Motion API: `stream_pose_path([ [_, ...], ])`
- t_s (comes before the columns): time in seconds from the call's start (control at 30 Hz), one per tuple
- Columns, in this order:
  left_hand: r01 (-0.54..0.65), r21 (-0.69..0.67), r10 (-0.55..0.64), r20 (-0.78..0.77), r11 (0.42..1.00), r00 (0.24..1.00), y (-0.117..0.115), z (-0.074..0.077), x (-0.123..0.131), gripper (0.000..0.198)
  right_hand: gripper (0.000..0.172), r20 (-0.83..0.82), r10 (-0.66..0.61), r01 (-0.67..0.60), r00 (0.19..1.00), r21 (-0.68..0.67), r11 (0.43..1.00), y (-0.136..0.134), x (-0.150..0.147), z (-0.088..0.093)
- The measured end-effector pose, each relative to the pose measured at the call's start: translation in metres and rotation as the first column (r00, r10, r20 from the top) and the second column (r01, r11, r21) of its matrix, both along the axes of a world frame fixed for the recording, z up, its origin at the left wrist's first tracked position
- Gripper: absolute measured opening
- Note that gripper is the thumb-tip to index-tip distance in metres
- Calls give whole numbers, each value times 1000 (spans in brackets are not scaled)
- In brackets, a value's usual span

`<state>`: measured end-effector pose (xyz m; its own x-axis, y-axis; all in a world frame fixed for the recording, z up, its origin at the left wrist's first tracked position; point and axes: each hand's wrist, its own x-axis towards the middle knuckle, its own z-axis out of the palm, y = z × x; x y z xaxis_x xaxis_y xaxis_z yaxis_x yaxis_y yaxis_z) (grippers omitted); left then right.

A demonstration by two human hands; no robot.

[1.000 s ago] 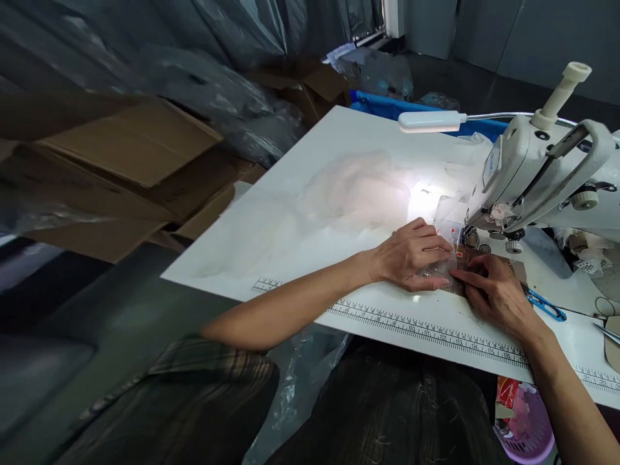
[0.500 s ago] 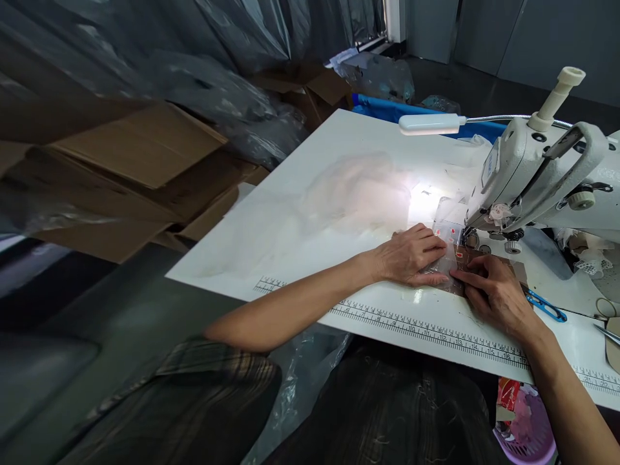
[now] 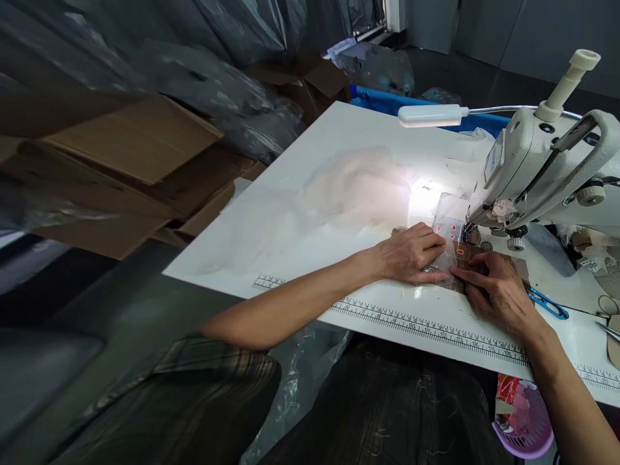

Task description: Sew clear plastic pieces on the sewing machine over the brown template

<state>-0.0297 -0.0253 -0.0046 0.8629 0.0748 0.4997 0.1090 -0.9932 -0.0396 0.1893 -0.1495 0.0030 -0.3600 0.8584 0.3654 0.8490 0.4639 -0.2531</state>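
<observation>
My left hand (image 3: 411,254) lies palm down on a clear plastic piece with red marks (image 3: 448,223), its thumb spread from the other fingers. My right hand (image 3: 501,290) rests just right of it, index finger stretched to the plastic's near edge and the other fingers partly bent. Under the right fingers lies a flat brown piece (image 3: 518,266); whether it joins the plastic cannot be made out. Both hands are open and press from above. Right behind them stands the presser foot (image 3: 466,232) of a white sewing machine (image 3: 513,155), at the plastic's right side.
Blue thread snips (image 3: 547,302) lie right of my right hand, with tweezers (image 3: 608,331) farther over. A lamp (image 3: 431,115) lights the white table (image 3: 290,219), whose front edge bears a printed ruler (image 3: 411,326). Cardboard boxes (image 3: 135,142) stand left; a purple basket (image 3: 527,439) sits below.
The view has shifted slightly, so the machine appears a little farther right and higher. Both hands keep nearly the same places on the plastic.
</observation>
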Motion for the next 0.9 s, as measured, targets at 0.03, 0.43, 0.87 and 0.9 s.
stream_pose_path([
  [0.03, -4, 0, 4, -7, 1000, 1000, 0, 0, 0, 48, 34, -1, 1, -1, 1000, 0, 1000, 0, 0, 0],
  [0.43, -102, 36, 103, -19, 994, 995, -6, -4, 3, 39, 37, 20, 1, -1, 1000, -15, 1000, 0, 0, 0],
  [0.87, -251, 61, 258, -180, 966, 949, -16, 13, 13, 32, 34, -21, -13, 13, 1000, -34, 999, -1, -2, 1],
  [0.9, -246, 69, 255, -198, 967, 947, -15, 14, 14, 31, 34, -31, -24, 23, 999, -41, 999, -1, -3, 1],
])
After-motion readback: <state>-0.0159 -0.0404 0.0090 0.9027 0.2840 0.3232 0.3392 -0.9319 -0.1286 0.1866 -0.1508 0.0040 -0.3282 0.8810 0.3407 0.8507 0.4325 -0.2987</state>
